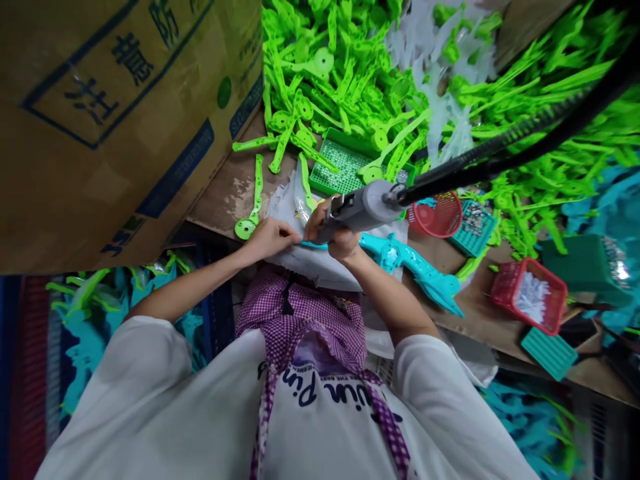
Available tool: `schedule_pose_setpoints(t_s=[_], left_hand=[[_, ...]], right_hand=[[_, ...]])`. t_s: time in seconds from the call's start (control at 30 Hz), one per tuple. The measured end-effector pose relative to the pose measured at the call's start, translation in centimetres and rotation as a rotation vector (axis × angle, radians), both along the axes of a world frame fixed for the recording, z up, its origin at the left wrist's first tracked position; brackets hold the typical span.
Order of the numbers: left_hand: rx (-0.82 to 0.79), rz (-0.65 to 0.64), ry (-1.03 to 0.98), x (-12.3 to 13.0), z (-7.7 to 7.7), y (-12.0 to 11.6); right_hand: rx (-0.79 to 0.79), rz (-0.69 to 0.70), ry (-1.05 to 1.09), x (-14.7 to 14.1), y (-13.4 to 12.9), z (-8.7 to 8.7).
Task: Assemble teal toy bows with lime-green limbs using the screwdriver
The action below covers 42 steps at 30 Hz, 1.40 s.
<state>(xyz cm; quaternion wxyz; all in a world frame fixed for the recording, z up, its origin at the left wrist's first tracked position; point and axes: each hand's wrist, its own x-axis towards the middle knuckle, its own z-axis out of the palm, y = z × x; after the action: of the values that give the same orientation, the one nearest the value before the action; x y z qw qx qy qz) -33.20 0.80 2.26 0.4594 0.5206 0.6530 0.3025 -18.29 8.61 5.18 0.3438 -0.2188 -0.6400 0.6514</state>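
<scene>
My right hand [336, 235] is wrapped around a grey electric screwdriver [373, 205], whose black cable runs up to the right. Its tip is hidden behind my fingers. A turquoise plastic part [425, 273] lies under my right forearm, and a strip of the same colour shows between my hands. My left hand [274, 239] is closed in a pinch close to the screwdriver; what its fingertips hold is too small to make out. Both hands are over a pale cloth [327, 267] at the table's front edge. A lime green part [254, 200] lies just beyond my left hand.
A large cardboard box [165, 153] stands at left. Green parts [350, 73] are heaped at the back. A green basket [333, 153] holds small metal pieces. Red baskets [443, 217] and a teal tray [473, 230] sit at right. The screwdriver's cable [500, 157] crosses the right side.
</scene>
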Motion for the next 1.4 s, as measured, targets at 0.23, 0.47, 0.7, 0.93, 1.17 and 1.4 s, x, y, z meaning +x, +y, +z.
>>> schedule_pose_setpoints(t_s=[0.23, 0.47, 0.7, 0.93, 1.17, 1.4], left_hand=[[0.118, -0.029, 0.058, 0.1, 0.0, -1.1], [0.220, 0.044, 0.067, 0.4, -0.7, -2.5], [-0.068, 0.351, -0.279, 1.3, -1.8, -2.4], [-0.132, 0.403, -0.264, 0.5, -1.5, -3.3], [0.062, 0.347, -0.041, 0.8, -1.6, -5.0], [0.264, 0.265, 0.245, 1.7, -1.1, -5.4]], right_hand=[[0.026, -0.286, 0.267, 2.5, -0.2, 2.9], [0.125, -0.797, 0.214, 9.3, -1.5, 7.4], [0.196, -0.948, 0.005, 8.9, -0.7, 7.8], [0.226, -0.837, 0.059, 10.4, 1.5, 8.6], [0.114, -0.729, 0.180, 5.4, 11.7, 6.2], [0.059, -0.513, 0.044, 0.7, 15.8, 2.6]])
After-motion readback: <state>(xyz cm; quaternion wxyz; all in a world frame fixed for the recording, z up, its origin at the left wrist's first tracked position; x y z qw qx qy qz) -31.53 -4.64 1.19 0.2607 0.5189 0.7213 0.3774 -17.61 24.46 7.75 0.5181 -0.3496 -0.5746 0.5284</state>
